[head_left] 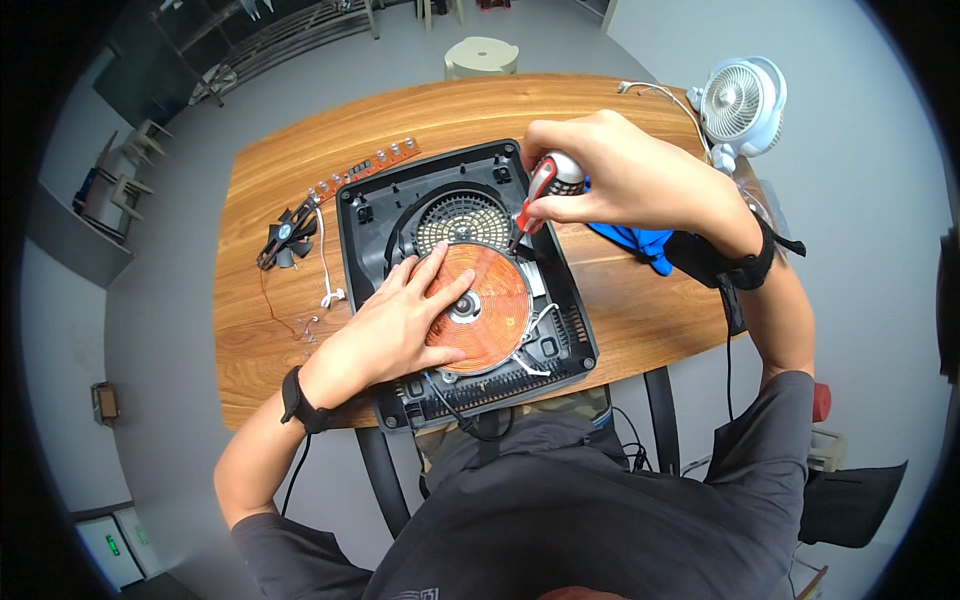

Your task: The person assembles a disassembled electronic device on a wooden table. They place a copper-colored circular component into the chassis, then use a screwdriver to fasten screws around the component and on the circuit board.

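Note:
My left hand [405,310] lies flat with fingers spread on a round copper induction coil [495,325]. The coil sits in the near half of an open black plastic cooker housing [362,262], above its lower vents. In my right hand [610,165] is a screwdriver [541,191] with a red, white and black handle. Its shaft slants down to the coil's far right edge; whether the tip sits in a screw is too small to tell. White wires [535,340] run from the coil's right side, and a round vent grille [462,212] shows beyond it.
On the wooden table [640,310], left of the housing, lie a small black fan [290,235], white-plugged wires [325,265] and an orange circuit strip [365,168]. A blue cloth [640,245] lies under my right forearm. A white desk fan [738,105] stands at the far right corner.

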The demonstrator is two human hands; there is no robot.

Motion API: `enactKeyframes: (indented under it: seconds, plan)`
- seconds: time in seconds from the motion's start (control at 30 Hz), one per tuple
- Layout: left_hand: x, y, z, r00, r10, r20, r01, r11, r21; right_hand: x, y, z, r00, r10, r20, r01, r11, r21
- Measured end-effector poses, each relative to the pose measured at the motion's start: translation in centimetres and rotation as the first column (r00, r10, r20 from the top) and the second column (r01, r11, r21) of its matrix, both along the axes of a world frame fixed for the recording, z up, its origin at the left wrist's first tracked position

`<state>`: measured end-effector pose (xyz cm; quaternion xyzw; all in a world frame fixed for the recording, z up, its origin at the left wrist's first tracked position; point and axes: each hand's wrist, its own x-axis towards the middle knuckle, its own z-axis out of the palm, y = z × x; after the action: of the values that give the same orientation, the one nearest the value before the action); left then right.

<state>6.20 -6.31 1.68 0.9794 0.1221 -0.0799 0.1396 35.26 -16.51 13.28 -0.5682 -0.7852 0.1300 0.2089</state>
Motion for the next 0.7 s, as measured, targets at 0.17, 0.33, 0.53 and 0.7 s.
enactKeyframes:
  seconds: [0.17, 0.33, 0.53, 0.7]
  plan:
    - [0.1, 0.3, 0.0, 1.000, -0.006, 0.015, 0.007, 1.000, -0.028, -1.8, 1.2, 1.5, 0.994, -0.043, 0.102, 0.057, 0.988, -0.143]
    - [0.2, 0.3, 0.0, 0.999, -0.018, 0.027, 0.019, 0.999, -0.034, -2.1, 1.5, 1.1, 0.971, -0.059, 0.232, 0.074, 0.996, -0.053]
    - [0.2, 0.2, 0.1, 0.998, -0.050, 0.024, 0.050, 0.999, 0.001, -1.0, 1.7, 0.1, 0.972, 0.080, 0.220, -0.104, 0.990, 0.098]
    - [0.4, 0.2, 0.1, 0.999, -0.041, 0.008, 0.041, 0.999, -0.014, -2.5, 1.4, 1.0, 0.961, -0.077, 0.266, 0.093, 0.995, -0.048]
